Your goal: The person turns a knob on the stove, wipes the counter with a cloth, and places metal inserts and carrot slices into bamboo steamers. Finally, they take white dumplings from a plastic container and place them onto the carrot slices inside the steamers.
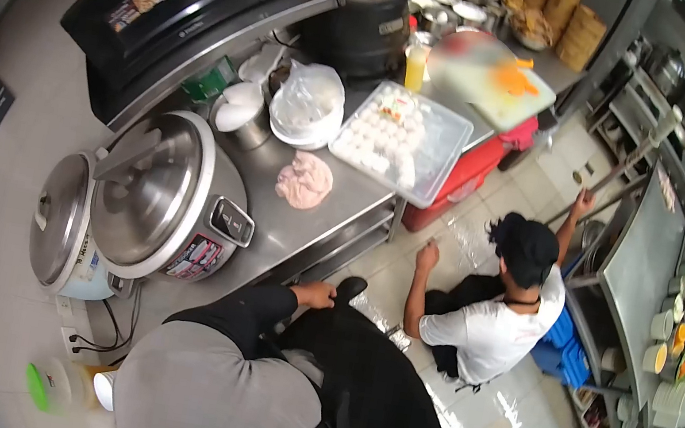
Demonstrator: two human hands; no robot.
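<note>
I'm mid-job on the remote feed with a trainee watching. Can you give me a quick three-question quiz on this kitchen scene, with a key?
1. Multiple choice: what colour are the cut pieces on the cutting board? A) purple B) orange C) black
2. True or false: the camera wearer's left hand is holding the crumpled pink item.
3. Count: how many large steel-lidded pots stand side by side at the left of the picture?

Key:
1. B, orange.
2. False; the pink item lies on the steel counter, apart from that hand.
3. Two.
</note>
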